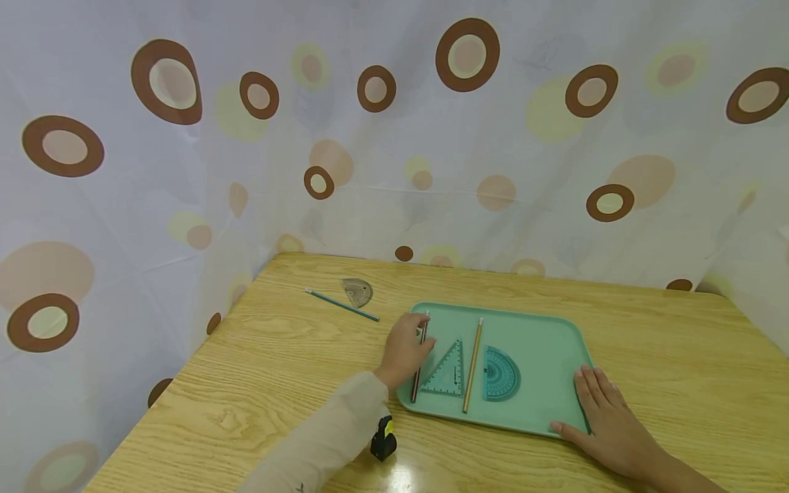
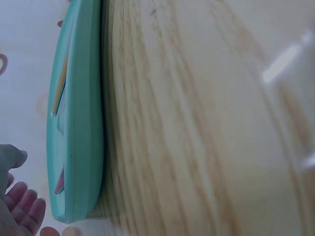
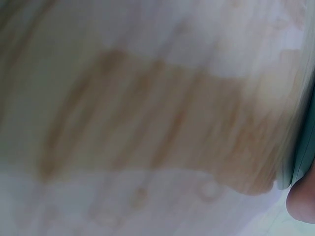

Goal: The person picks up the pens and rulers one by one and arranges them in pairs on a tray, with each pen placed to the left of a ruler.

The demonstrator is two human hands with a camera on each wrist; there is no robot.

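On the table lies a green tray point(image 1: 548, 342). At its left end my left hand point(image 1: 407, 346) hovers over a dark red pencil point(image 1: 416, 387), thumb and fingers apart; the left wrist view shows the hand's fingers point(image 2: 30, 211) relaxed beside the tray. A clear set square point(image 1: 455, 373), a yellow pencil point(image 1: 472, 366) and a blue protractor point(image 1: 502, 373) lie side by side in the tray. My right hand point(image 1: 610, 424) rests at the tray's lower right corner with its fingers spread; in the right wrist view a fingertip point(image 3: 302, 199) meets the tray's rim point(image 3: 305, 142).
Left of the tray, a blue pencil point(image 1: 342, 305) and a clear protractor point(image 1: 357, 292) lie on the wooden table point(image 1: 246, 390). A black and yellow object point(image 1: 384, 438) sits by the left sleeve point(image 1: 333, 435). Patterned curtain point(image 1: 431, 137) hangs behind and to the sides.
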